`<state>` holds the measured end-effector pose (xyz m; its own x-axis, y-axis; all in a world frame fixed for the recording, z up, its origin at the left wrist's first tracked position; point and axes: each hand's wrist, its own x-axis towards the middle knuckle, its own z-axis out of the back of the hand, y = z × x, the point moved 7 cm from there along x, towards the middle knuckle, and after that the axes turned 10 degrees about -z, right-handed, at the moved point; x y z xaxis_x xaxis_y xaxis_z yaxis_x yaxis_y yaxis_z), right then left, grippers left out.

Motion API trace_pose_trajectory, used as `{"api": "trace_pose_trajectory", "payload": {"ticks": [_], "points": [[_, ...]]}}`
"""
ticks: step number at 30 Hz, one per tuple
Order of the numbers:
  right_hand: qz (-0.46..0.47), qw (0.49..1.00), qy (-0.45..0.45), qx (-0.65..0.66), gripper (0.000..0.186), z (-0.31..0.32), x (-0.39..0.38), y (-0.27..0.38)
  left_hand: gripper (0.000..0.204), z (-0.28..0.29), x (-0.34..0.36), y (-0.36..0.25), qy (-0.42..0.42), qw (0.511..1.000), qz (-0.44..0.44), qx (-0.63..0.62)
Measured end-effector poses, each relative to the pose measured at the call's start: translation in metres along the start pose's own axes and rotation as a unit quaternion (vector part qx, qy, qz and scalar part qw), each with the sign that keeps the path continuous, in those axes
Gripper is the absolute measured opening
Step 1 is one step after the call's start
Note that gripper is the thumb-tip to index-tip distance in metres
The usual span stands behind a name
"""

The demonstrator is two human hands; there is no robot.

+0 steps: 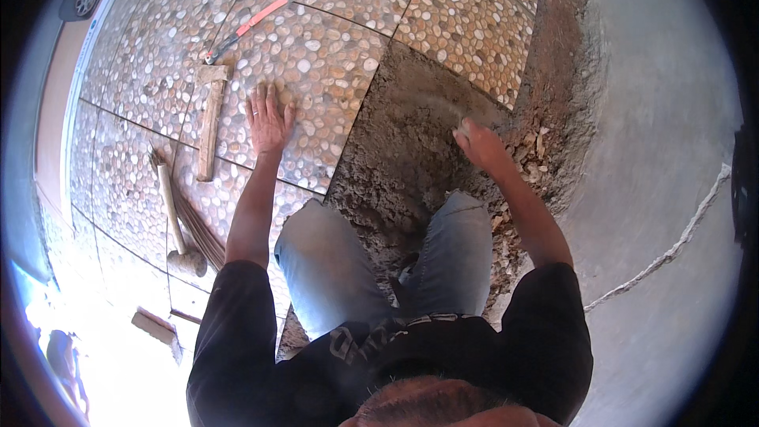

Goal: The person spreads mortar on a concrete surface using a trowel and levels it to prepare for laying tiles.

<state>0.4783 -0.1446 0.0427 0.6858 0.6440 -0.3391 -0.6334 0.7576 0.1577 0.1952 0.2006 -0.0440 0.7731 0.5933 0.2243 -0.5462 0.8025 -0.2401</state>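
Observation:
My left hand (269, 120) lies flat with fingers spread on a pebble-patterned floor tile (328, 71). On the right, my right hand (480, 147) is closed on what looks like a trowel, its blade smeared by motion over wet grey-brown mortar (403, 134). The mortar bed fills a gap between laid tiles, just ahead of my knees. Beside my left hand lies a T-shaped wooden piece (209, 130). Farther off is a tool with a red grip (261, 16), its kind unclear.
A mallet (168, 198) with a pale handle and a bundle of thin rods (198, 225) lie at left. Nearer is a wooden block (156, 326). Rubble (531, 154) lines the grey wall (656, 134) at right. A car wheel (84, 0) shows at far left.

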Motion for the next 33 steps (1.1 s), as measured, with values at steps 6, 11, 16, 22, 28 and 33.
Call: {"api": "trace_pose_trajectory", "payload": {"ticks": [6,11,16,22,28,33], "points": [[-0.096,0.991,-0.064,-0.074,0.047,0.029,0.054,0.035,0.062,0.002,0.002,0.001,-0.016,1.0,-0.002,-0.003],[-0.096,0.984,-0.063,-0.136,0.049,0.021,0.065,0.056,0.062,0.002,0.0,0.001,-0.022,1.0,-0.004,-0.013],[-0.086,0.985,-0.064,-0.134,0.051,0.028,0.058,0.073,0.064,-0.003,0.0,0.006,-0.007,1.0,0.008,-0.013],[-0.081,0.977,-0.118,-0.159,0.053,0.019,0.051,0.038,0.065,-0.003,-0.001,0.005,-0.008,1.0,0.001,-0.024],[-0.187,0.973,-0.082,-0.11,0.057,0.014,-0.002,-0.044,0.065,-0.001,-0.001,0.005,-0.016,1.0,-0.001,-0.013],[-0.291,0.953,-0.043,-0.078,0.061,0.013,-0.048,-0.118,0.065,0.0,-0.001,-0.001,-0.026,0.999,-0.021,-0.013]]}}
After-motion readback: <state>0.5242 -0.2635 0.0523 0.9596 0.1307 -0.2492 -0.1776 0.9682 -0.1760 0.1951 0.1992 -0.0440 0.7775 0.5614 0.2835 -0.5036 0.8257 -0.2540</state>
